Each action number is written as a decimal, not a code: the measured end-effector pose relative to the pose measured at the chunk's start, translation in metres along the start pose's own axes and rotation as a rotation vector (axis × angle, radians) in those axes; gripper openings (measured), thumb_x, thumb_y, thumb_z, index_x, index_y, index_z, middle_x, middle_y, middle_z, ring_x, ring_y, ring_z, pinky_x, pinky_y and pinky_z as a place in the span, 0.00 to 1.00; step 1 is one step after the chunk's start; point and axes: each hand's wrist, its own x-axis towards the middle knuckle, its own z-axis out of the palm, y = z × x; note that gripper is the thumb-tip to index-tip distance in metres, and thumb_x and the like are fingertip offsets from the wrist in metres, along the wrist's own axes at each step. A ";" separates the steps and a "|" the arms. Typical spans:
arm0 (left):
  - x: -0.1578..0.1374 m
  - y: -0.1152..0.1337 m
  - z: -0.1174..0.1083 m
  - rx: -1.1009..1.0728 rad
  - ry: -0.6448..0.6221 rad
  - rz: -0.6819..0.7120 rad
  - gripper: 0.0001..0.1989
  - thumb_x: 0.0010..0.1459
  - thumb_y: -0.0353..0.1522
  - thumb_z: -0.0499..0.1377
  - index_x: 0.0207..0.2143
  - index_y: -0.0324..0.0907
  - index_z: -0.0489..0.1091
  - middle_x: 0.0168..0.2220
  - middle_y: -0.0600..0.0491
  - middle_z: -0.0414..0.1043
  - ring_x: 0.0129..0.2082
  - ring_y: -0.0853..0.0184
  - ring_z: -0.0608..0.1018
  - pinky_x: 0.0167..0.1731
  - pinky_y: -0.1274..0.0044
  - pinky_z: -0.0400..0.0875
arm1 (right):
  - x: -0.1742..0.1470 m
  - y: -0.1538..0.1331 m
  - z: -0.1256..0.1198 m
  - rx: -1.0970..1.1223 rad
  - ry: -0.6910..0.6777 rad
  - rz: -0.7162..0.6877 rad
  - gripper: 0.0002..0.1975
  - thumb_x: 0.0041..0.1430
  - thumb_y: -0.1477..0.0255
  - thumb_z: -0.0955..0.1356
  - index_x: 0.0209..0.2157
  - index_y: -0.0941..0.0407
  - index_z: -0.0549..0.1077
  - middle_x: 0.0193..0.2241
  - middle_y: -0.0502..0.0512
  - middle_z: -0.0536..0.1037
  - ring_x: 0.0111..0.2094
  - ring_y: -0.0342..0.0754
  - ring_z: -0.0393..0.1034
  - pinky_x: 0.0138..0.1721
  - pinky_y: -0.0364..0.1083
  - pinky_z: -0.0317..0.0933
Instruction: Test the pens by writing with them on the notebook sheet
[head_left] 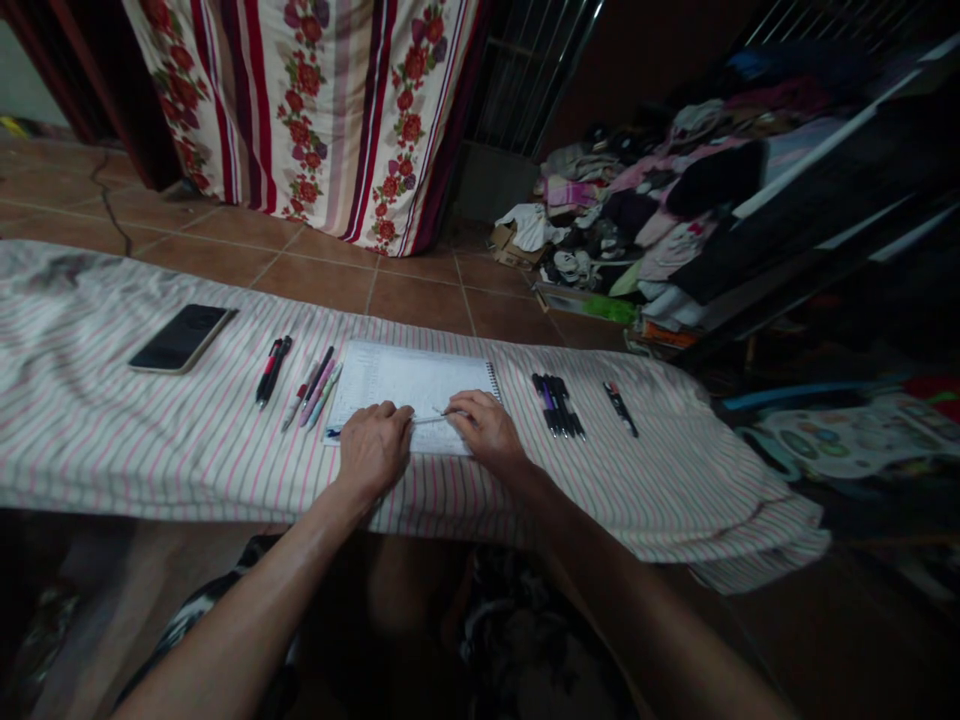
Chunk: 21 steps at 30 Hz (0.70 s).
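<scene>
A spiral notebook point(420, 375) lies open on the striped cloth, its pages covered in faint writing. My left hand point(375, 443) rests over its lower left part, fingers closed on one end of a thin, pale, pen-like rod point(429, 419). At the rod's other end, my right hand point(484, 425) pinches near a small dark tip. Whether the rod is a whole pen or a refill is too small to tell. A dark blue piece point(334, 433) shows at the notebook's lower left corner, beside my left hand; the rest of it is hidden.
Left of the notebook lie several coloured pens point(313, 393), black and red pens point(272, 372) and a phone point(182, 338). To the right are several dark pens point(558, 405) and a single pen point(620, 408). Heaped clothes point(637, 200) lie beyond the cloth-covered surface point(450, 490).
</scene>
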 end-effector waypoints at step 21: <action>-0.003 -0.009 0.003 0.046 0.011 0.006 0.14 0.60 0.34 0.46 0.38 0.44 0.70 0.32 0.51 0.71 0.34 0.63 0.72 0.32 0.74 0.60 | -0.014 0.032 -0.006 -0.257 0.137 0.207 0.08 0.52 0.72 0.63 0.30 0.56 0.74 0.34 0.55 0.74 0.38 0.50 0.65 0.41 0.47 0.58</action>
